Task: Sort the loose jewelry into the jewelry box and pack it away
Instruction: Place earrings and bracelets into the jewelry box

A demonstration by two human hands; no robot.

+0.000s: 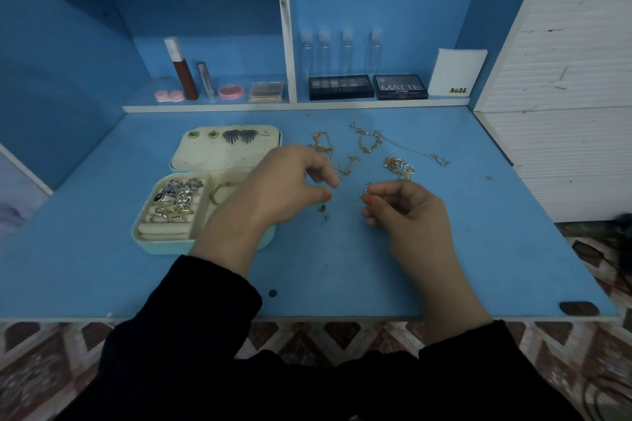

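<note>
An open mint jewelry box [150, 243] lies at the left of the blue desk, its cream lid [219, 154] holding earrings and its ring rolls holding several rings. My left hand [284, 188] hovers over the box's right side and pinches a small dangling piece [323, 212] between thumb and finger. My right hand [407, 212], just to its right, pinches a small silver piece [366, 193]. Loose gold chains [321, 143], a gold bracelet [369, 142], a thin silver chain [417, 150] and a gold and silver cluster [398, 166] lie beyond my hands.
Low shelf at the back carries make-up palettes [342, 87], a white card [456, 73], clear bottles [345, 51] and small pots. A white slatted panel [564, 79] borders the desk on the right. The desk's front edge [342, 318] is just below my wrists.
</note>
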